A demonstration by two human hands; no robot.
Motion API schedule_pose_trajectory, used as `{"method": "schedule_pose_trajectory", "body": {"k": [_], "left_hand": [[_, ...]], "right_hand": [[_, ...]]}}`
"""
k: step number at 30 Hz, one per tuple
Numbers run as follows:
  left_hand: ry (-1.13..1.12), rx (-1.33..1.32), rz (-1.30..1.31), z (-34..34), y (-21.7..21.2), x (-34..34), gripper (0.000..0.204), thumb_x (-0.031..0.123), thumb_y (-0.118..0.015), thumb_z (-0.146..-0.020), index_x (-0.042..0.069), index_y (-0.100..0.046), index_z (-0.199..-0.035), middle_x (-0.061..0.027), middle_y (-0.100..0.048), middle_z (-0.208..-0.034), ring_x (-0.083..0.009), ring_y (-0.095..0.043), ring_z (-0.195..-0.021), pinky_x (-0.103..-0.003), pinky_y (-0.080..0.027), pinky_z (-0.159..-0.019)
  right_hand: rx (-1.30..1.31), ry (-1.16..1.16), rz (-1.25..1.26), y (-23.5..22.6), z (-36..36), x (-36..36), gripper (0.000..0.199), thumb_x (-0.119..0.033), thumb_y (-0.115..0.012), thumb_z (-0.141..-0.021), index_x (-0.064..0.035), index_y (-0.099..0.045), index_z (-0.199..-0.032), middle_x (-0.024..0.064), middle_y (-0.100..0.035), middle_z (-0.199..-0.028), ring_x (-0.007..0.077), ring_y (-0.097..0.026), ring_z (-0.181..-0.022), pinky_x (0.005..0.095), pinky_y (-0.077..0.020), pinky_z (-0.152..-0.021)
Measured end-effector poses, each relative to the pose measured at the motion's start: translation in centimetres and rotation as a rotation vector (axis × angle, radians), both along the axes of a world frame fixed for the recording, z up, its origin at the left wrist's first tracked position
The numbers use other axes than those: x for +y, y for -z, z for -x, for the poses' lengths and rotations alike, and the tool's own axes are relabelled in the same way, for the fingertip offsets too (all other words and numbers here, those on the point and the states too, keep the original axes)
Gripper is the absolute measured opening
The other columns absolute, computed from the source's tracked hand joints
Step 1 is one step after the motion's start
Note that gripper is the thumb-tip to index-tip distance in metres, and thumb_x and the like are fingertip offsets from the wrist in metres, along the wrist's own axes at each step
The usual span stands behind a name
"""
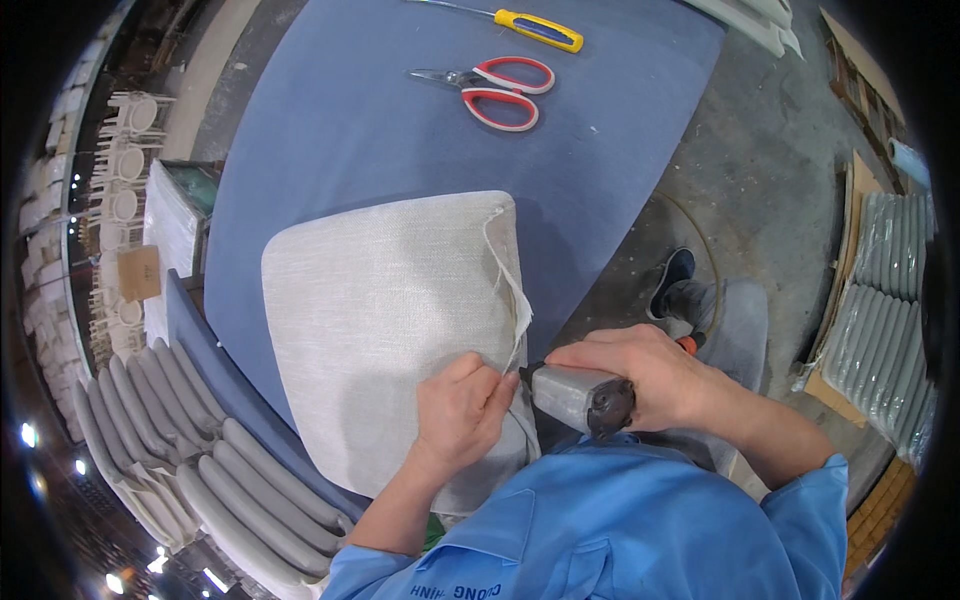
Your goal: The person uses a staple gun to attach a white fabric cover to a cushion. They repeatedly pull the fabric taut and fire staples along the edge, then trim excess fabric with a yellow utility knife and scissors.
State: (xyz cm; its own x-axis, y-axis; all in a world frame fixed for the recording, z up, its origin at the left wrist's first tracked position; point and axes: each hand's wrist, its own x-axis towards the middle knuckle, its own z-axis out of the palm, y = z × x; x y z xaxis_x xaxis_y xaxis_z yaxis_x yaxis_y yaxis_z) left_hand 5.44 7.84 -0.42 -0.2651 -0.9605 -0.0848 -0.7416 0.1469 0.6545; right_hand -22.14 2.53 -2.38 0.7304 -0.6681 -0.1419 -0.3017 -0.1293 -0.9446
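Observation:
A light beige fabric-covered seat cushion (370, 290) lies on the blue-covered table. Along its right side the fabric edge (517, 300) hangs loose and frayed. My left hand (462, 412) is closed on that fabric edge near the cushion's lower right side, thumb and fingers pinched together. My right hand (640, 375) is wrapped round a grey and black pneumatic staple gun (575, 398). The gun's nose sits at the cushion's right edge, close to my left fingertips; I cannot tell whether it touches. An orange hose fitting (688, 345) shows behind my right hand.
Red-handled scissors (505, 92) and a yellow-handled screwdriver (540, 30) lie at the far end of the blue table (330, 120). Stacked grey cushions (265, 490) stand at the left. Plastic-wrapped cushions (885, 320) stand at the right. An air hose (715, 250) runs near my foot.

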Motion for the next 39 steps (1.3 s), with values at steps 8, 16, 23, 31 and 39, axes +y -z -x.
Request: {"method": "schedule_pose_trajectory", "body": {"k": [8, 16, 23, 31, 39], "left_hand": [[-0.004, -0.021, -0.003, 0.6, -0.1, 0.3, 0.029, 0.005, -0.081, -0.096, 0.002, -0.062, -0.075, -0.0123, -0.053, -0.073, -0.0327, -0.056, -0.061, -0.045, -0.042, -0.056], [0.001, -0.144, 0.036, 1.2, -1.2, 0.2, 0.025, 0.009, -0.079, -0.099, 0.002, -0.066, -0.078, -0.0151, -0.058, -0.077, -0.0373, -0.062, -0.066, -0.049, -0.047, -0.061], [-0.117, -0.341, -0.048, 3.3, -3.7, 2.4, 0.027, 0.016, -0.084, -0.095, 0.003, -0.067, -0.078, -0.0128, -0.061, -0.077, -0.0371, -0.064, -0.068, -0.048, -0.051, -0.063], [-0.018, -0.398, 0.051, 2.4, -1.6, 1.8, 0.033, 0.013, -0.082, -0.096, 0.003, -0.06, -0.074, -0.0139, -0.057, -0.076, -0.0339, -0.061, -0.064, -0.047, -0.048, -0.059], [0.006, -0.155, 0.012, 0.8, -1.3, 1.3, 0.027, 0.006, -0.079, -0.096, 0.003, -0.064, -0.074, -0.0119, -0.056, -0.073, -0.0314, -0.06, -0.061, -0.045, -0.048, -0.056]], "right_hand": [[0.058, 0.004, -0.014, -0.6, -0.4, 0.3, 0.06, -0.012, -0.09, -0.077, -0.012, -0.071, -0.133, 0.0146, -0.078, -0.105, 0.0418, -0.076, -0.102, 0.0528, -0.0604, -0.087], [0.023, 0.009, 0.069, 0.5, -0.4, 1.2, 0.07, -0.004, -0.088, -0.074, -0.0098, -0.07, -0.141, 0.0179, -0.079, -0.114, 0.0425, -0.076, -0.111, 0.0509, -0.0608, -0.093], [-0.316, 0.219, 0.041, 2.2, 3.4, 3.2, 0.072, 0.002, -0.085, -0.076, -0.0082, -0.07, -0.145, 0.0159, -0.078, -0.121, 0.041, -0.077, -0.114, 0.0448, -0.0617, -0.099], [-0.317, 0.112, 0.028, 3.3, 2.9, 3.4, 0.072, 0.0, -0.087, -0.075, -0.0067, -0.07, -0.145, 0.0165, -0.078, -0.117, 0.0404, -0.077, -0.107, 0.0456, -0.0614, -0.093], [-0.257, 0.063, -0.011, 3.3, 1.6, 2.7, 0.073, -0.002, -0.089, -0.075, -0.0078, -0.071, -0.146, 0.0152, -0.078, -0.113, 0.0397, -0.077, -0.104, 0.0465, -0.0611, -0.09]]}}
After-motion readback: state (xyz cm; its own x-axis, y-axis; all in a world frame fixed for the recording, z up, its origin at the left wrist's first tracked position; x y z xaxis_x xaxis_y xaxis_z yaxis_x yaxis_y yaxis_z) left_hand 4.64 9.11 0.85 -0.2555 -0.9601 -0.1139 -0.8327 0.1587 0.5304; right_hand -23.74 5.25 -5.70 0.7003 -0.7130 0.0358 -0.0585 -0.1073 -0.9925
